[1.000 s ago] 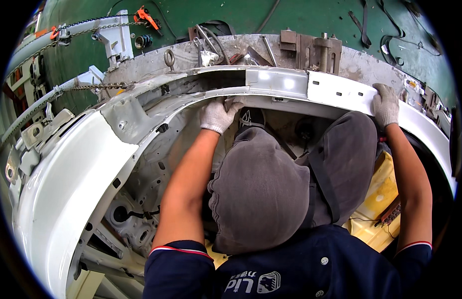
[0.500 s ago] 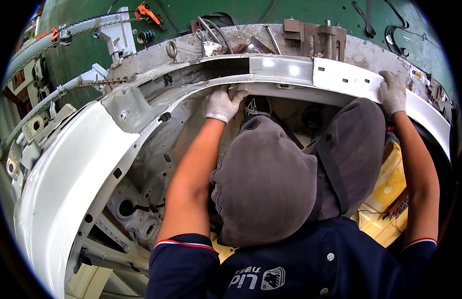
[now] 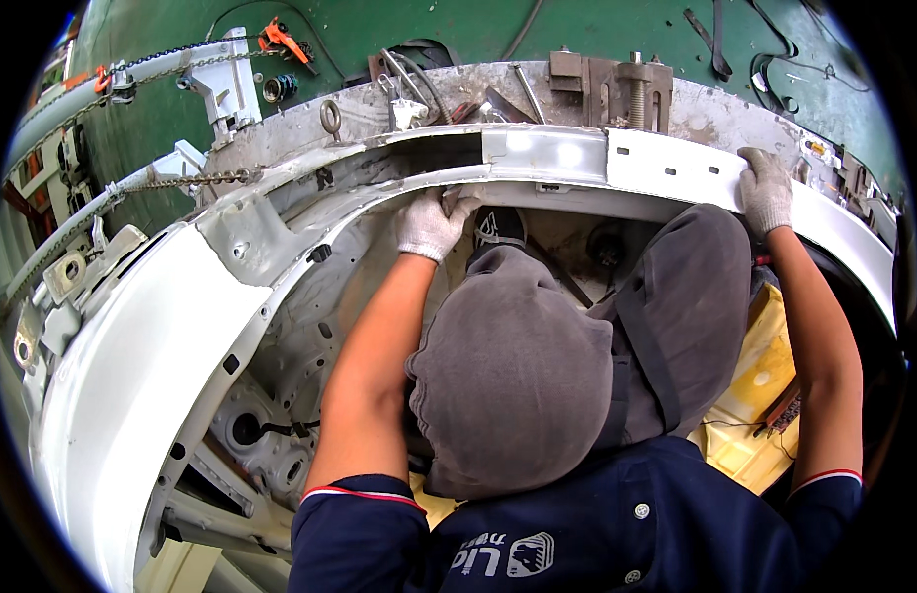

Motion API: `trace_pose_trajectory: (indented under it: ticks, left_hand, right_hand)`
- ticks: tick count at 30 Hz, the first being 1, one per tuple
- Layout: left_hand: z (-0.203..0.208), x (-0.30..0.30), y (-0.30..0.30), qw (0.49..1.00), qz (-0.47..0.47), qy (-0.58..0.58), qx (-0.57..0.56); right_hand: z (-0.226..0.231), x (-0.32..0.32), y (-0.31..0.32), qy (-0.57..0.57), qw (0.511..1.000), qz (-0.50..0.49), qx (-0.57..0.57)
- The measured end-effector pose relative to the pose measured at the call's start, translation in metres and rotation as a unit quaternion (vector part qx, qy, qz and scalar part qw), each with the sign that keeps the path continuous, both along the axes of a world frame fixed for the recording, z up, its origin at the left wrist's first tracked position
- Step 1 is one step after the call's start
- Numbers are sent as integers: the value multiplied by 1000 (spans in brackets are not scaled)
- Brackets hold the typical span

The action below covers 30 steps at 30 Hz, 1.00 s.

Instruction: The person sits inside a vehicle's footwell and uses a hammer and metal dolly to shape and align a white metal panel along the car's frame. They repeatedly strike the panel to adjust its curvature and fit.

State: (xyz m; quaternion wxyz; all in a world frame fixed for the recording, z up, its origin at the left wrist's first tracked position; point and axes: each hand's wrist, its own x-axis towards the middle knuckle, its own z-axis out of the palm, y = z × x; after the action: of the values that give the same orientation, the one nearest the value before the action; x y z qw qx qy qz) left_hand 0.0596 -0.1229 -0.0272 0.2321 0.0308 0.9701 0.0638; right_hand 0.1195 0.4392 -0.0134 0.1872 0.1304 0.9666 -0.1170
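Left hand: gloved left hand (image 3: 431, 223), fingers up at the lower edge of the curved frame (image 3: 542, 150), thumb spread to the side; fingertips out of my sight, so I can't tell if it clamps.
Right hand: gloved right hand (image 3: 766, 192), laid over the white strip (image 3: 676, 170) with fingers at its upper edge; thumb hidden, so I can't tell how tight.
Frame: I see it arching between and past both hands, white strip on its right part, running under the right hand.
Open channel: dark slot (image 3: 434, 151) in the frame, just beyond the left hand; inside too dark for me to read.
Body shell: white shell (image 3: 132, 395), left of and nearer than the left hand; the shoe (image 3: 499, 227) and grey trouser legs (image 3: 518, 376) sit within its curve, between the arms.
Socket: round recess (image 3: 246, 427), nearer than the left hand, dark cable in it.
Platform: grey metal platform (image 3: 720, 117), beyond both hands, bearing an eyebolt (image 3: 330, 119) and a brown clamp block (image 3: 610, 89).
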Motion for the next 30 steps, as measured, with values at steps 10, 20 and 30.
trace_pose_trajectory:
  ticks: [10, 20, 30]
  left_hand:
    - [1, -1, 1, 1000, -1, -19, 12]
    - [21, 4, 16, 974, 172, -45, 141]
    - [168, -37, 134, 875, -72, -252, 408]
  right_hand:
    - [-6, 2, 6, 11, 1000, 3, 2]
    - [5, -2, -4, 9, 1000, -10, 5]
    - [7, -2, -5, 12, 1000, -13, 13]
